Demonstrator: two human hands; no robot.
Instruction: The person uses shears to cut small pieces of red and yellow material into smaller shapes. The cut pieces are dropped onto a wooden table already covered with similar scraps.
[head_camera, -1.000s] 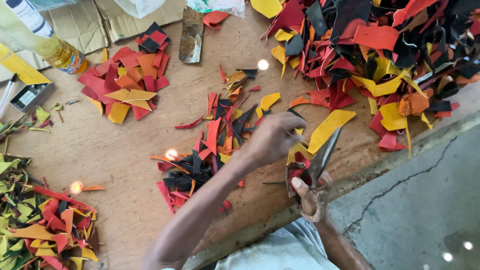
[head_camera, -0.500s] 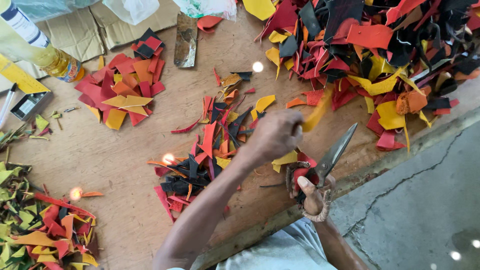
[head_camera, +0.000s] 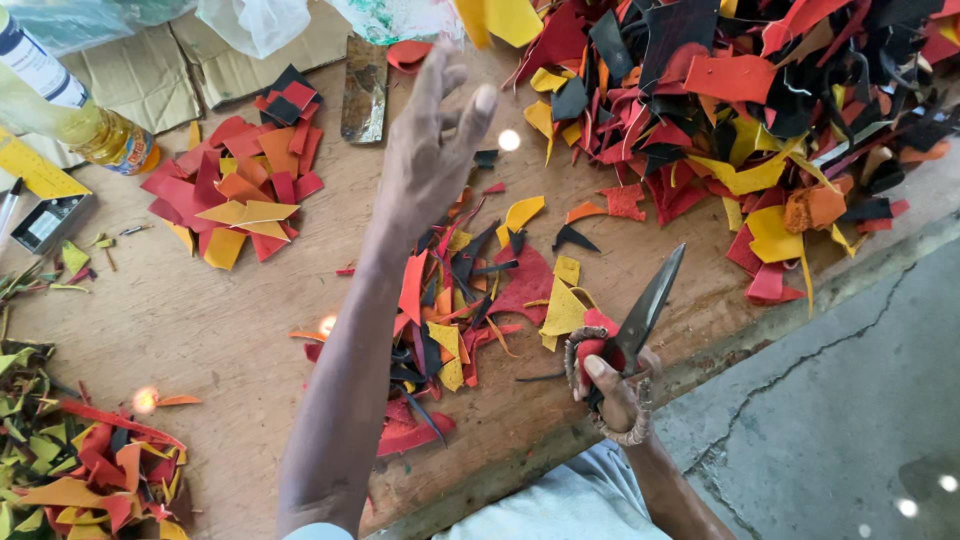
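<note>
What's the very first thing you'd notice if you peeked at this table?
The huge heap of red, yellow and black scraps piled at the table's far right jumps out first. Next, the left hand lifted open and empty above the middle of the wooden table, and the right hand at the near edge gripping big dark scissors, blades pointing up.

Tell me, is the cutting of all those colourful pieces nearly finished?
Not nearly. Done: a neat pile of cut red and orange shapes lies on the wooden table, with trimmings in the middle. In hand: the right hand grips scissors; the left hand is raised, empty. Left: a big heap of uncut scraps.
</note>
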